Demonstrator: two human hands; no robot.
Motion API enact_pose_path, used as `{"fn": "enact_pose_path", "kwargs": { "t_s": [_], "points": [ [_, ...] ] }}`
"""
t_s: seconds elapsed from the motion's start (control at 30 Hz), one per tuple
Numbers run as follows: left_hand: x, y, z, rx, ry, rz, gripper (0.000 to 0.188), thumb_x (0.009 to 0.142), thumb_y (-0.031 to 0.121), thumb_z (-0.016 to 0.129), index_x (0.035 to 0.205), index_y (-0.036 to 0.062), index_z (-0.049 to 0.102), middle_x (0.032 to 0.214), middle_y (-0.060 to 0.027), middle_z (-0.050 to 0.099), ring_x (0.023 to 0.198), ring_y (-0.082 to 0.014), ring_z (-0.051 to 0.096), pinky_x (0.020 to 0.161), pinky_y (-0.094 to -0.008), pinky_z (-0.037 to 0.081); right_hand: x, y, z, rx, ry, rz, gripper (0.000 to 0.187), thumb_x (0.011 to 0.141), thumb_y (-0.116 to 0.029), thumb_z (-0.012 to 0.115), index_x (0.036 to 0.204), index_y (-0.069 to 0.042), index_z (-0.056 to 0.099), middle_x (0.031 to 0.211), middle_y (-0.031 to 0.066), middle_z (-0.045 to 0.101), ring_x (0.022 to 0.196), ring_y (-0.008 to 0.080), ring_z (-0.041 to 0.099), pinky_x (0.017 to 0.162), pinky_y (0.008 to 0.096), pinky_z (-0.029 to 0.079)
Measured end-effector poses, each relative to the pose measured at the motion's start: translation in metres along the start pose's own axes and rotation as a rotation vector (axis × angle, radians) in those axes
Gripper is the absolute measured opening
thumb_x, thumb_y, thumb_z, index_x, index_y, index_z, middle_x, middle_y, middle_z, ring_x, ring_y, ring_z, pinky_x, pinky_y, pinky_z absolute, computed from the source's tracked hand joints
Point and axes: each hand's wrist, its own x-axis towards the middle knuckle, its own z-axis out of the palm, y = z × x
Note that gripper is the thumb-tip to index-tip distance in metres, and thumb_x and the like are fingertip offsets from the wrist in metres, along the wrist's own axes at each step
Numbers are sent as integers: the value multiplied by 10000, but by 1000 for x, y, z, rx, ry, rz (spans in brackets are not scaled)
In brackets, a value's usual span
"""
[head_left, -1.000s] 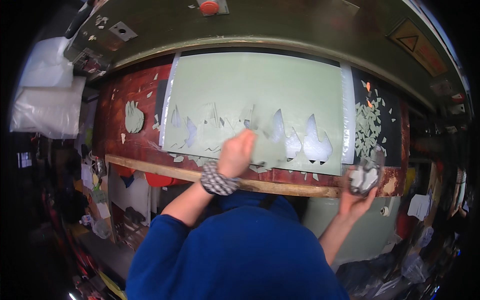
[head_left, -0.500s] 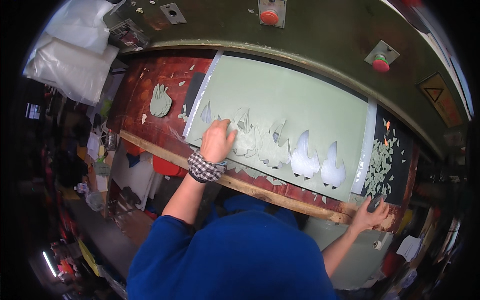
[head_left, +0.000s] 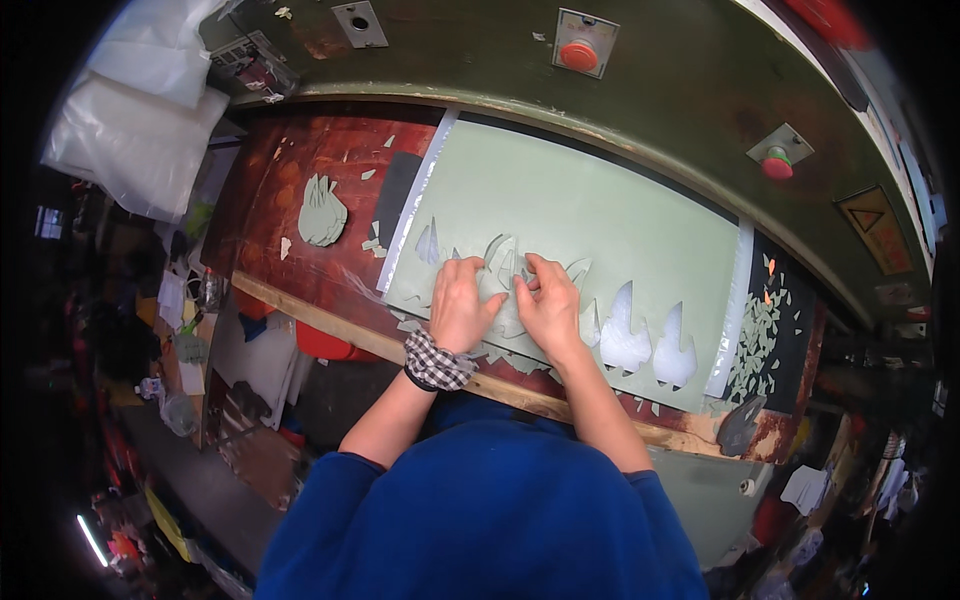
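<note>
Machine housing [head_left: 620, 110] fills the top of your view, dark green and curved, with two red push buttons [head_left: 578, 55] set on it and a yellow triangle sign [head_left: 868, 218] off to your right. Below it runs the red, scuffed worktop [head_left: 320, 150], edged at the front by a wooden strip [head_left: 330, 325]. Spread across that worktop lies the big pale green sheet [head_left: 600, 210], pointed shapes already cut out along its near edge, two clean openings [head_left: 625, 335] showing toward your right. Clear plastic bags [head_left: 130, 130] sit bunched at your far left. A stack of cut green pieces [head_left: 322, 212] rests on the worktop left of the sheet, and a scatter of small green offcuts [head_left: 755, 340] lies on the dark patch at the right. Your left hand [head_left: 462, 305], checked band [head_left: 436, 362] on the wrist, presses down on the sheet's near edge, fingers curled onto it. Your right hand [head_left: 548, 305] is just beside it, fingers pinching a loose cut piece [head_left: 500, 258] at the sheet's edge, thumbs nearly touching
</note>
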Motion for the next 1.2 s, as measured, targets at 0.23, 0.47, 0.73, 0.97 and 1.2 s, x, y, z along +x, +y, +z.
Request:
{"fn": "enact_pose_path", "kwargs": {
  "t_s": [0.23, 0.47, 0.73, 0.97, 1.2],
  "points": [
    [1, -11, 2, -281, -87, -90, 718, 722, 24, 745, 1344, -60, 397, 1051, -141, 599, 883, -271, 605, 798, -364, 506, 6, -5, 4, -185, -57, 121, 363, 799, -152, 695, 1113, 19, 632, 965, 146, 662, 747, 296, 652, 686, 398, 525],
    [14, -13, 1, -299, -224, -220, 713, 726, 49, 756, 1340, -82, 416, 1025, -142, 586, 793, -192, 616, 723, -311, 529, 25, -12, 5, -220, -155, 311, 340, 774, -194, 698, 1049, 4, 673, 931, 137, 685, 818, 325, 667, 732, 417, 521],
    [16, -26, 6, -57, -180, 12, 655, 698, 72, 746, 1284, -65, 485, 1061, -206, 552, 959, -325, 574, 858, -383, 483, 7, -8, 32, -222, -3, 121, 211, 771, -109, 679, 963, -20, 677, 968, 154, 632, 871, 284, 607, 786, 385, 497],
    [19, -19, 1, -110, -113, 83, 464, 735, 37, 709, 1159, -7, 526, 1001, -159, 589, 971, -335, 572, 868, -398, 461, 0, 5, 28, -37, 59, 67, 281, 803, -64, 667, 1079, -15, 647, 1013, 121, 640, 838, 205, 595, 762, 311, 499],
    [20, -15, -18, -975, -294, -290, 278, 868, -17, 629, 1137, -13, 559, 949, -40, 587, 842, -113, 588, 789, -238, 507, -25, -11, 6, 140, 221, -89, 202, 800, -37, 672, 989, -2, 610, 955, 128, 613, 841, 256, 599, 757, 329, 491]
  ]
}}
